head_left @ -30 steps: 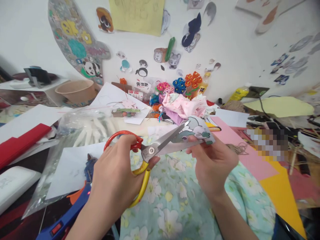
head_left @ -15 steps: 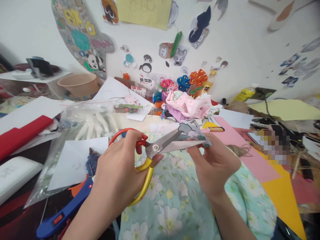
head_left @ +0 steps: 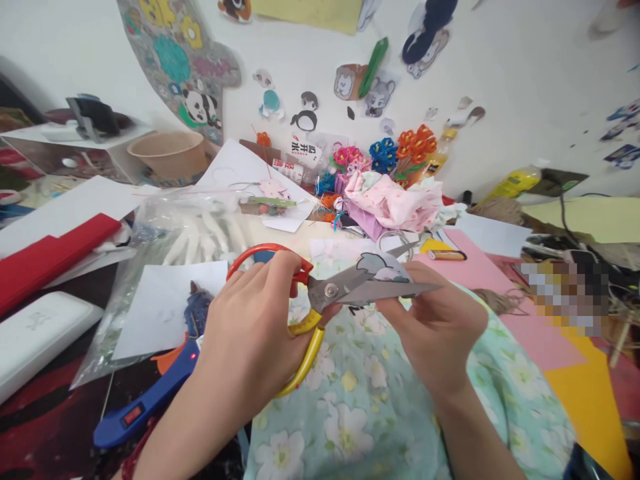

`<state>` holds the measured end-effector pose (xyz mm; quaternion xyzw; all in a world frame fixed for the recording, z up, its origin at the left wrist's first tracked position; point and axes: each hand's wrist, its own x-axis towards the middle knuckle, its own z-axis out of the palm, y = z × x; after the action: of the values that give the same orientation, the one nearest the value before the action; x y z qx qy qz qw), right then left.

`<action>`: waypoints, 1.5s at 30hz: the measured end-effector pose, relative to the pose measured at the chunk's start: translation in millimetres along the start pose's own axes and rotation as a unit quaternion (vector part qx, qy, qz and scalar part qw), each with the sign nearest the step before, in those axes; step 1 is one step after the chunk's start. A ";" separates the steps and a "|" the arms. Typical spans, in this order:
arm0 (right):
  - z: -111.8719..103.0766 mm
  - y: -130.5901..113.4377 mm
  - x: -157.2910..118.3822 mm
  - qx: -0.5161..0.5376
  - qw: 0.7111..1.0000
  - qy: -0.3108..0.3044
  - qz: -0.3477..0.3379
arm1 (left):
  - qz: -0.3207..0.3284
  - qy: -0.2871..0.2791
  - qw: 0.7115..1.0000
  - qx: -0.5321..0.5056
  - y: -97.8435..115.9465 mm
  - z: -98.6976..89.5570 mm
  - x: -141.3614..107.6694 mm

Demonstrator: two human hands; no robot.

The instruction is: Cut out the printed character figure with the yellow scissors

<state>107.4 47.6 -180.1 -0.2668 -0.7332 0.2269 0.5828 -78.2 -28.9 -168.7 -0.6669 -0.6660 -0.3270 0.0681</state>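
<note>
Read black "开水" on a white label (head_left: 305,151) left of the blue flowers (head_left: 384,155); found characters on a red-and-white label (head_left: 289,171), farther left of those flowers, too blurred to decipher.

On my feed, the left hand (head_left: 257,317) hides part of the scissors (head_left: 331,291), and the right hand (head_left: 435,327) covers one end of the cutout (head_left: 383,267). The left forearm (head_left: 200,407) blocks some of the glue gun (head_left: 145,403). The top edge cuts off the yellow sheet (head_left: 310,12); I can't make out the pixelated patch (head_left: 565,293).
</note>
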 end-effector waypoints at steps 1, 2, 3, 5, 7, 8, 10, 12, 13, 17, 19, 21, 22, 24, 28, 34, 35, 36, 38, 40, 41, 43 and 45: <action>0.0 0.6 0.0 0.002 1.000 -0.002 0.001 | 0.000 0.001 1.000 0.003 -0.3 0.2 0.1; 0.0 1.1 0.0 0.005 1.000 -0.004 0.003 | 0.001 0.002 1.000 0.005 -0.4 0.2 0.2; 0.0 1.3 0.0 0.008 1.000 -0.008 0.004 | 0.003 0.003 1.000 0.005 -0.6 0.0 0.2; 0.1 1.2 0.0 0.014 1.000 -0.014 0.005 | 0.008 0.007 1.000 0.002 -0.7 -0.8 0.1; -0.2 0.3 0.1 0.021 1.000 -0.022 0.008 | 0.012 0.009 1.000 0.000 -0.6 -1.6 -0.2; -0.4 -0.3 0.2 0.026 0.999 -0.025 0.011 | 0.014 0.009 1.000 0.000 -0.6 -1.9 -0.3; -1.1 -1.6 0.6 0.037 0.999 -0.031 0.019 | 0.016 0.008 1.000 -0.002 -0.4 -2.1 -0.4; -1.6 -2.6 1.4 0.042 0.998 -0.039 0.028 | 0.016 0.004 1.000 -0.003 -0.4 -2.2 -0.3; -1.7 -2.9 1.9 0.043 0.998 -0.042 0.031 | 0.015 0.002 1.000 -0.003 -0.3 -2.3 -0.2; -1.8 -2.4 3.3 0.054 0.997 -0.046 0.039 | 0.018 -0.004 1.000 -0.012 -0.4 -2.9 -0.2; -1.8 -1.5 3.1 0.067 0.996 -0.046 0.040 | 0.018 -0.005 1.000 -0.020 -0.5 -2.9 0.0; -1.8 -0.6 2.5 0.078 0.995 -0.047 0.040 | 0.017 -0.005 1.000 -0.024 -0.6 -2.6 0.2; -1.8 -0.3 2.2 0.082 0.995 -0.048 0.040 | 0.017 -0.003 1.000 -0.025 -0.7 -2.5 0.4; -1.8 0.2 1.8 0.081 0.995 -0.050 0.042 | 0.017 -0.004 1.000 -0.025 -1.0 -2.2 0.5; -2.8 0.8 1.4 0.061 0.996 -0.049 0.036 | 0.023 -0.006 0.999 -0.025 -1.9 -2.2 0.8; -3.2 0.1 1.5 0.065 0.996 -0.048 0.043 | 0.023 -0.011 0.999 -0.033 -1.8 -2.3 2.0; -2.9 -0.4 1.8 0.067 0.996 -0.049 0.045 | 0.021 -0.017 0.999 -0.037 -1.6 -2.4 2.0; -2.6 -1.0 2.2 0.068 0.995 -0.050 0.045 | 0.020 -0.022 0.999 -0.043 -1.5 -2.5 1.9; -2.2 -2.2 3.0 0.070 0.995 -0.052 0.041 | 0.014 -0.029 0.998 -0.055 -1.5 -2.5 1.3; -2.3 -3.4 3.4 0.068 0.995 -0.054 0.041 | 0.007 -0.034 0.997 -0.063 -1.9 -2.4 0.8; -2.6 -3.8 3.5 0.065 0.995 -0.055 0.043 | 0.004 -0.035 0.997 -0.064 -2.1 -2.3 0.6; -3.2 -4.5 3.7 0.059 0.995 -0.060 0.047 | 0.000 -0.040 0.997 -0.066 -2.3 -2.2 0.6; -3.8 -4.7 4.0 0.050 0.996 -0.064 0.047 | 0.001 -0.041 0.997 -0.066 -2.1 -2.5 0.8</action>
<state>109.8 46.8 -173.4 -0.2564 -0.7436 0.3069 0.5358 -81.1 -29.3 -167.0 -0.6834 -0.6448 -0.3425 -0.0030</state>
